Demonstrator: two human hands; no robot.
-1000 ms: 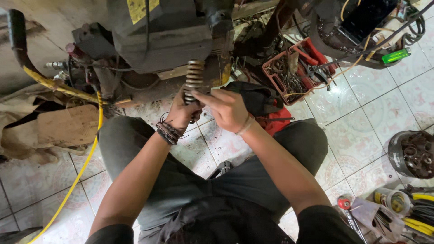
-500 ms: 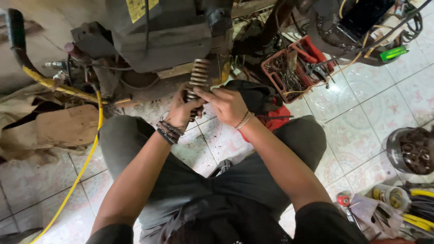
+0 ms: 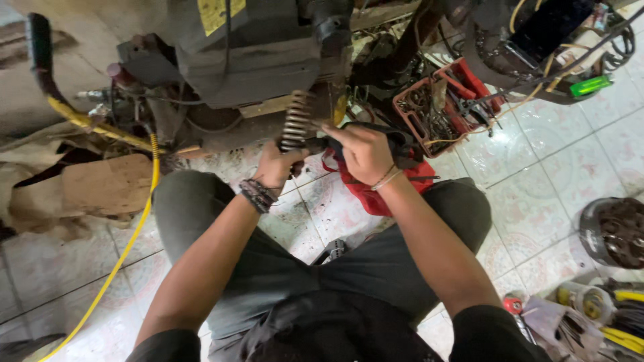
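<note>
nearest us we see our own lap – dark shirt, grey-green trousers, knees spread as we squat on the tiled floor [image 3: 537, 154]. a small dark object [image 3: 332, 250] lies on the tiles between our legs; we cannot tell what it is.

our forearms reach up and away from us. our left hand [image 3: 276, 163], with a dark beaded bracelet [image 3: 256, 195] at the wrist, is closed around the lower end of a rusty coil spring [image 3: 295, 121], fingers wrapped and pressed together about it. the spring stands nearly upright, its upper end against the underside of the dark machine body [image 3: 248, 53] in front of us. our right hand [image 3: 365, 153] sits just beside the left, fingers curled shut around a dark handle-like part [image 3: 402, 144] that runs across at the spring's base; the index finger lies stretched toward the spring. what sort of tool that is, we cannot tell.

under the right wrist lies a red cloth [image 3: 376, 191]. to the left a yellow hose [image 3: 137, 228] trails across the floor past crumpled cardboard [image 3: 100, 188].

farther off – a red tray [image 3: 463, 84] of metal parts and tools stands to the right of the machine, and a green lighter-like object [image 3: 590, 86] lies beyond it. at the right edge sits a round metal drum part [image 3: 614, 231].
</note>
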